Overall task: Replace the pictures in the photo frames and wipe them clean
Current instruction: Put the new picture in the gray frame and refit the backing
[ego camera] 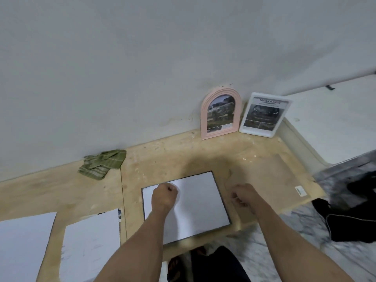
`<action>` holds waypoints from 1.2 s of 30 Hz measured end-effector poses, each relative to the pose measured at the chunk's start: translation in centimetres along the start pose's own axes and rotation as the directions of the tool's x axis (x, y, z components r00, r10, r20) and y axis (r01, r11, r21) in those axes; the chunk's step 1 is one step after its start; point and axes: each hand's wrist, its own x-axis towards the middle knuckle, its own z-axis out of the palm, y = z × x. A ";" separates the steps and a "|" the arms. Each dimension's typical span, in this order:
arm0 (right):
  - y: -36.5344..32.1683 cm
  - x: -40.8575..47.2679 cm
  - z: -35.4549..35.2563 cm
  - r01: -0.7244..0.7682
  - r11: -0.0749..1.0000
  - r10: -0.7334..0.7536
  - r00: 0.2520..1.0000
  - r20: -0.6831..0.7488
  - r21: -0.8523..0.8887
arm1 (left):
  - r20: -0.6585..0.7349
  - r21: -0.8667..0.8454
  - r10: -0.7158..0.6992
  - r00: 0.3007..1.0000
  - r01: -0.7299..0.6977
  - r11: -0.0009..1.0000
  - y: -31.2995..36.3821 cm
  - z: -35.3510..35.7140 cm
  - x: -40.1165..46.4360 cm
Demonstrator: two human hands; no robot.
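Your left hand (164, 195) is closed in a fist on the white sheet (195, 202) inside the dark frame (222, 200). Your right hand (243, 195), fingers curled with nothing visible in it, is just right of this frame. The green cloth (102, 164) lies far left of the frame.

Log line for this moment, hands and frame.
left hand: fist on white sheet in dark frame | right hand: beside frame | green cloth: untouched

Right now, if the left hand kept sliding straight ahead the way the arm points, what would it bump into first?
Probably nothing soon. The left hand rests on the white sheet in the dark frame; past the frame's far edge lies bare wooden board, then the wall. The green cloth sits off to the left.
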 end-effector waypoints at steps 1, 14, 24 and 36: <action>0.1 0.2 -0.4 0.003 1.000 -0.003 1.000 0.001 0.013 | 0.019 0.003 -0.003 1.000 0.002 1.000 0.5 0.4 0.0; 6.9 8.5 -16.2 -0.057 0.915 -0.027 0.979 -0.200 -0.400 | 0.505 0.052 -0.254 0.825 0.265 0.963 11.6 13.5 -1.7; 8.5 13.1 -21.6 -0.139 0.929 0.049 0.965 -0.258 -0.344 | 0.325 -0.015 -0.288 0.901 0.309 0.951 15.1 17.8 -2.6; 5.7 9.2 -19.2 -0.109 0.938 0.168 0.973 -0.156 0.330 | 0.042 -0.337 -0.294 0.955 0.291 0.896 10.3 12.4 -0.2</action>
